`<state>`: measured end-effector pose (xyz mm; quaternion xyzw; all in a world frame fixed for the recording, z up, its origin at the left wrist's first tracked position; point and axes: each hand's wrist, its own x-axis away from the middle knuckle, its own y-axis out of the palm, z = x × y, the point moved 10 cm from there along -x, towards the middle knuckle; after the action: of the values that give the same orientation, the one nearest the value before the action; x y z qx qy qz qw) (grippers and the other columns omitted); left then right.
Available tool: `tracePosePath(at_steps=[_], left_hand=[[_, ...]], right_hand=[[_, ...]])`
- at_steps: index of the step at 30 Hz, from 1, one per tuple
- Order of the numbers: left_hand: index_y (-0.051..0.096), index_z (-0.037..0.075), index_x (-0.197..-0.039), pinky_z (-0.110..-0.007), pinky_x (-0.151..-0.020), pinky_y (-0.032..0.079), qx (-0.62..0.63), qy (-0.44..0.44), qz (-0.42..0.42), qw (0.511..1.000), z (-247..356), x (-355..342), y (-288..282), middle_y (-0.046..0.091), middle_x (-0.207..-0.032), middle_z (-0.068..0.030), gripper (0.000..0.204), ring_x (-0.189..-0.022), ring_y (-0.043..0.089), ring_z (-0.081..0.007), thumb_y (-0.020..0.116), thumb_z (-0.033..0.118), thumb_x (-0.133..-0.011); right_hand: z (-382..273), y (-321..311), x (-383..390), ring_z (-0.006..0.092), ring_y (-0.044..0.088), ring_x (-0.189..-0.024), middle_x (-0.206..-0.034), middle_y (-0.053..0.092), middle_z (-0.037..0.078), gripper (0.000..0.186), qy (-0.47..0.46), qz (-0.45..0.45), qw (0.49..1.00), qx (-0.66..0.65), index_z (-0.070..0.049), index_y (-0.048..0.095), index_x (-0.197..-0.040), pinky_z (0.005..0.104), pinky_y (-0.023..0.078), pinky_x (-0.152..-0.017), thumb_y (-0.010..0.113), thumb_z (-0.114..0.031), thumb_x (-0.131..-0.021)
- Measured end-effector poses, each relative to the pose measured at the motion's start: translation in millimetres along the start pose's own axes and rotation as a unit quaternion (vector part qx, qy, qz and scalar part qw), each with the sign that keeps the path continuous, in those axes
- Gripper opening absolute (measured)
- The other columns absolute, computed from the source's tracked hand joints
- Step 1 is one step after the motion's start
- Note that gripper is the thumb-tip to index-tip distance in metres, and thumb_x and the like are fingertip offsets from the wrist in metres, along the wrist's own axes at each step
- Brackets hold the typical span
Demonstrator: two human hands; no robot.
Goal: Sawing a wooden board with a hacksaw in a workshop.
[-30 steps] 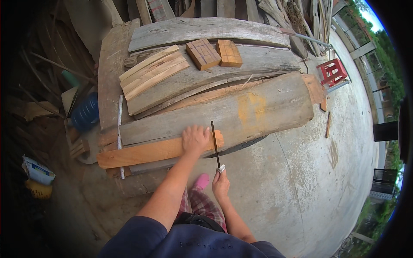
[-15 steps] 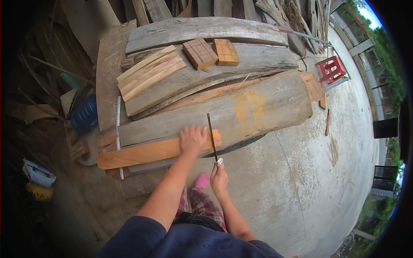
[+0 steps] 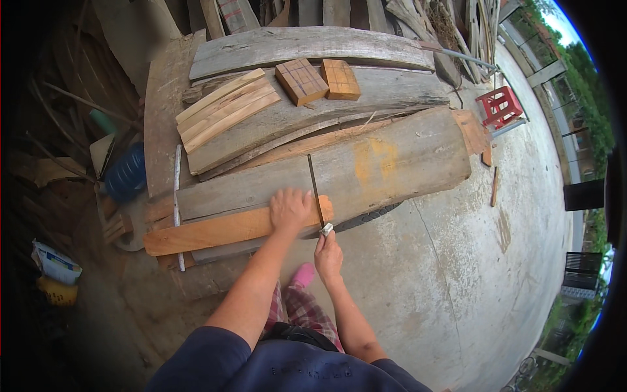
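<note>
I see my left hand [image 3: 290, 209] pressed flat, fingers spread, on the near end of an orange-brown plank [image 3: 215, 230]; nothing is grasped, the palm simply pins the plank so it cannot slide. That plank lies along the front edge of the surface, a stack of grey weathered boards [image 3: 366, 173] that carries it level. My right hand [image 3: 328, 255] has its grip closed around the pale handle of a thin saw blade [image 3: 315, 189], which stands across the plank just beside my left fingers, at right angles to its length, as if placed for a crosscut. Two square wooden blocks [image 3: 317, 80] and a bundle of light slats [image 3: 222, 108] rest farther back, well apart. A red stool [image 3: 499, 106] stands on the concrete.
</note>
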<state>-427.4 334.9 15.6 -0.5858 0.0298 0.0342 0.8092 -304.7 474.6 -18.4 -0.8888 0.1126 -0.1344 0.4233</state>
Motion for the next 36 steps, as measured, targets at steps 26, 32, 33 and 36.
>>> tracePosePath(at_steps=[26,32,33,36], left_hand=[[0.064,0.008,-0.080,-0.046,-0.078,0.041,0.024,0.003,0.009,1.000,-3,-1,-2,0.061,-0.089,-0.0120,0.036,-0.089,0.055,-0.0321,0.053,0.040,-0.091],[0.065,0.008,-0.081,-0.046,-0.078,0.041,0.018,-0.008,0.004,1.000,-12,4,-3,0.061,-0.089,-0.0123,0.036,-0.089,0.055,-0.0323,0.052,0.040,-0.091],[0.065,0.008,-0.081,-0.046,-0.078,0.041,0.018,-0.009,0.004,1.000,-14,2,-3,0.061,-0.089,-0.0123,0.036,-0.089,0.055,-0.0323,0.052,0.040,-0.091],[0.065,0.008,-0.081,-0.046,-0.078,0.041,0.027,-0.002,0.007,1.000,-4,1,-3,0.061,-0.089,-0.0123,0.036,-0.090,0.055,-0.0323,0.052,0.040,-0.091]], right_hand=[[5,6,8,0.0483,0.061,-0.071,-0.078,0.064,0.026,0.017,0.005,0.012,1.000,-0.010,-0.003,0.051,-0.102,0.0563,0.047,-0.061,0.050,-0.020,-0.097],[44,8,68,0.0479,0.062,-0.074,-0.082,0.064,0.028,0.018,0.054,-0.015,0.998,-0.038,-0.004,0.052,-0.102,0.0568,0.048,-0.066,0.050,-0.021,-0.096],[42,12,64,0.0479,0.062,-0.074,-0.082,0.064,0.028,0.018,0.054,-0.015,0.998,-0.037,-0.004,0.052,-0.102,0.0568,0.048,-0.066,0.050,-0.021,-0.096],[17,2,25,0.0483,0.062,-0.073,-0.082,0.064,0.027,0.018,0.032,0.009,0.999,-0.027,-0.004,0.052,-0.103,0.0573,0.048,-0.065,0.050,-0.020,-0.096]])
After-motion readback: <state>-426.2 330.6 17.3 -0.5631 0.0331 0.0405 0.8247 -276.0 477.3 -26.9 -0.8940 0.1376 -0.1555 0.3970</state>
